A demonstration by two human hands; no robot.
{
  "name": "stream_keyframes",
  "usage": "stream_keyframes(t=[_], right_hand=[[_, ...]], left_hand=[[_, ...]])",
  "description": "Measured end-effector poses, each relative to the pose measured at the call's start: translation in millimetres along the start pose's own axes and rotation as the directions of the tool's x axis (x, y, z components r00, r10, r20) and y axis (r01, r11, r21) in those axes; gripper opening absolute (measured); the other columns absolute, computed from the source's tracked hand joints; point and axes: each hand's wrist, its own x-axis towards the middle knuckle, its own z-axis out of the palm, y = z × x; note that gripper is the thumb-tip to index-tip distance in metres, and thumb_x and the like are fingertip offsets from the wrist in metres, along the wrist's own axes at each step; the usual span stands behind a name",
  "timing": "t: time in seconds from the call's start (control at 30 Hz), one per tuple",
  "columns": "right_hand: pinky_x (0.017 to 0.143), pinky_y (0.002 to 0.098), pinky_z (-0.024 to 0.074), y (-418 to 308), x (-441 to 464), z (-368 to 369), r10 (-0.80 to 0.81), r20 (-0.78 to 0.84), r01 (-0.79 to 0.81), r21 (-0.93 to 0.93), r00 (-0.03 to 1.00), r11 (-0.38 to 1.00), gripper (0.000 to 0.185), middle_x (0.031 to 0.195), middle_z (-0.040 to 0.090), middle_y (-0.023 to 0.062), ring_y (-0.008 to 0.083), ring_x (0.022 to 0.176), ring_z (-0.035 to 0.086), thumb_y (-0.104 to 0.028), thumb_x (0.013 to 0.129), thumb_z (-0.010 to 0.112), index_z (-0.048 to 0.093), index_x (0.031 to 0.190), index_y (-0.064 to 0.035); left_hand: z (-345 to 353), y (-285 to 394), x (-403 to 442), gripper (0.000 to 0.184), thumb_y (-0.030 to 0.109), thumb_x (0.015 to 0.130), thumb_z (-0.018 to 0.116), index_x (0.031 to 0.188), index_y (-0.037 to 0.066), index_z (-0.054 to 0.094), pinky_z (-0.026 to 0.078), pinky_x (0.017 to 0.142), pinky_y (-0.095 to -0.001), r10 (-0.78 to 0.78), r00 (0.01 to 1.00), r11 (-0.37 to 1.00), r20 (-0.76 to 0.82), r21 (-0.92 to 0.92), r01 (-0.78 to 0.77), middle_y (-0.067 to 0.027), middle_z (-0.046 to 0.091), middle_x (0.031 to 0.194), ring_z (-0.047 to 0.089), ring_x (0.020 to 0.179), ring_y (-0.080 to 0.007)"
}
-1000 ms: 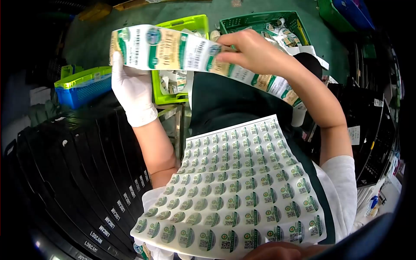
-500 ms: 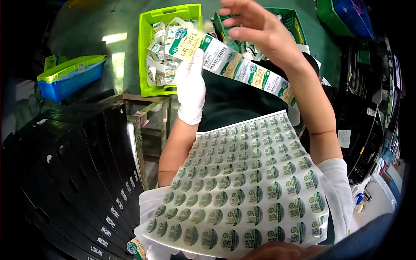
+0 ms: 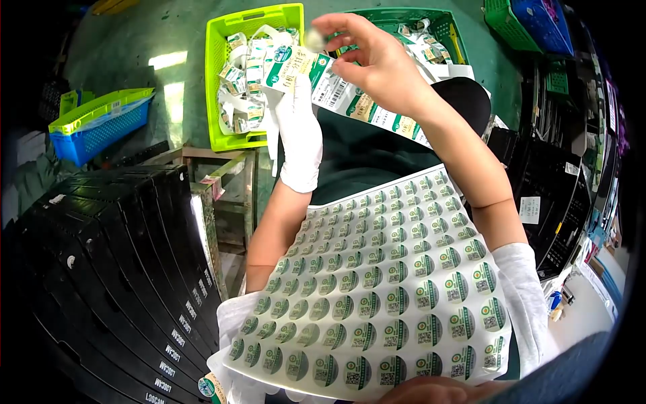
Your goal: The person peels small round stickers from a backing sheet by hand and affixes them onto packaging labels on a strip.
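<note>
My left hand [image 3: 301, 128], in a white glove, is closed on a strip of printed labels [image 3: 344, 93] with green and cream panels and barcodes. The strip slants down to the right across a dark surface. My right hand [image 3: 380, 64] is bare, with fingers curved and apart, over the upper part of the strip. Near its index fingertip is a small, pale, blurred shape that I cannot make out. Closer to me lies a sheet of round stickers [image 3: 377, 283], green and silver with square codes, spread below both forearms.
A lime-green basket [image 3: 214, 87] holding several label strips stands at the far side, beside a dark green basket [image 3: 457, 40] with more. Black crates marked LOSCAM [image 3: 114, 269] are stacked at left. A blue basket [image 3: 101, 128] stands on the floor behind them.
My right hand has moved left and toward me, to the strip's upper part, now covering some of it. My left hand keeps hold of the strip. The sticker sheet looks unmoved.
</note>
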Motion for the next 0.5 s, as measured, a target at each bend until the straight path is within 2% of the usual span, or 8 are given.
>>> stream_keyframes(t=[0.07, 0.23, 0.33, 0.37, 0.4, 0.43, 0.47, 0.5], right_hand=[[0.087, 0.0292, 0.0492, -2, -2, 2, 0.004, 0.013, -0.003, -0.072, 1.000, 0.997, 0.049, 0.122, 0.052, 0.0063, 0.0158, 0.106, 0.055, 0.009, 0.081, 0.054, 0.049, 0.128, -0.0058], [0.088, 0.0311, 0.0489, 0, -3, 6, -0.025, -0.017, 0.022, -0.133, 1.000, 0.991, 0.050, 0.120, 0.052, 0.0088, 0.0183, 0.108, 0.055, 0.008, 0.079, 0.057, 0.051, 0.126, -0.0068], [0.086, 0.0341, 0.0501, 23, 7, -13, -0.376, -0.178, 0.225, -0.549, 0.909, 0.805, 0.046, 0.115, 0.054, 0.0130, 0.0255, 0.100, 0.059, 0.001, 0.078, 0.061, 0.054, 0.122, -0.0095], [0.092, 0.0356, 0.0465, 25, 5, -21, -0.367, -0.267, 0.191, -0.514, 0.891, 0.836, 0.042, 0.114, 0.058, 0.0145, 0.0278, 0.100, 0.060, -0.005, 0.079, 0.063, 0.056, 0.121, -0.0072], [0.080, 0.0236, 0.0466, 23, 1, -26, -0.190, -0.255, 0.114, -0.285, 0.948, 0.952, 0.040, 0.109, 0.056, 0.0069, 0.0111, 0.094, 0.055, -0.004, 0.086, 0.063, 0.049, 0.124, -0.0045], [0.088, 0.0299, 0.0451, 10, -4, -36, -0.061, -0.152, 0.052, -0.064, 0.986, 0.997, 0.040, 0.112, 0.058, 0.0116, 0.0196, 0.098, 0.058, -0.010, 0.084, 0.063, 0.053, 0.122, -0.0021], [0.096, 0.0362, 0.0436, -11, -14, -49, 0.043, -0.023, -0.040, 0.149, 0.999, 0.988, 0.041, 0.114, 0.061, 0.0163, 0.0282, 0.103, 0.061, -0.015, 0.081, 0.063, 0.057, 0.119, 0.0002], [0.096, 0.0358, 0.0440, -40, -30, -60, 0.004, 0.132, -0.053, 0.367, 0.991, 0.929, 0.044, 0.115, 0.061, 0.0172, 0.0268, 0.105, 0.060, -0.022, 0.084, 0.061, 0.056, 0.120, 0.0032]], left_hand=[[2, 1, -2, 0.037, 0.018, 0.100, 0.043, 0.132, 0.000, 0.044, 0.043, 0.097, -0.0332, -0.015, 1.000, 0.999, -0.009, -0.035, 0.015, -0.0102, 0.051, 0.128, 0.052, 0.114, -0.0183], [2, 2, -8, 0.038, 0.019, 0.100, 0.044, 0.132, -0.001, 0.043, 0.043, 0.098, -0.0347, -0.025, 1.000, 1.000, 0.006, -0.019, 0.025, -0.0113, 0.052, 0.127, 0.053, 0.114, -0.0202], [0, 4, -5, 0.039, 0.019, 0.099, 0.044, 0.133, -0.001, 0.042, 0.042, 0.100, -0.0361, -0.018, 0.999, 0.989, 0.028, -0.147, 0.022, -0.0123, 0.051, 0.128, 0.053, 0.115, -0.0219], [-6, 5, -4, 0.039, 0.018, 0.099, 0.044, 0.133, -0.001, 0.042, 0.041, 0.101, -0.0374, -0.012, 0.999, 0.992, 0.036, -0.123, 0.016, -0.0129, 0.051, 0.129, 0.053, 0.116, -0.0227], [-16, 1, 0, 0.042, 0.021, 0.097, 0.048, 0.132, -0.002, 0.042, 0.042, 0.099, -0.0368, 0.096, 0.995, 0.995, 0.005, 0.030, -0.096, -0.0145, 0.051, 0.130, 0.054, 0.115, -0.0237], [-8, 17, -2, 0.044, 0.021, 0.096, 0.050, 0.132, -0.002, 0.042, 0.041, 0.101, -0.0376, 0.015, 0.999, 0.980, 0.040, -0.199, -0.007, -0.0159, 0.050, 0.132, 0.053, 0.117, -0.0248], [0, 35, -5, 0.046, 0.021, 0.094, 0.052, 0.132, -0.002, 0.042, 0.040, 0.102, -0.0385, -0.057, 0.994, 0.906, 0.095, -0.413, 0.091, -0.0173, 0.049, 0.133, 0.052, 0.118, -0.0258], [-7, 46, -2, 0.049, 0.026, 0.093, 0.047, 0.135, 0.001, 0.040, 0.029, 0.108, -0.0426, 0.001, 0.986, 0.872, 0.167, -0.483, 0.081, -0.0183, 0.042, 0.139, 0.041, 0.127, -0.0277]])
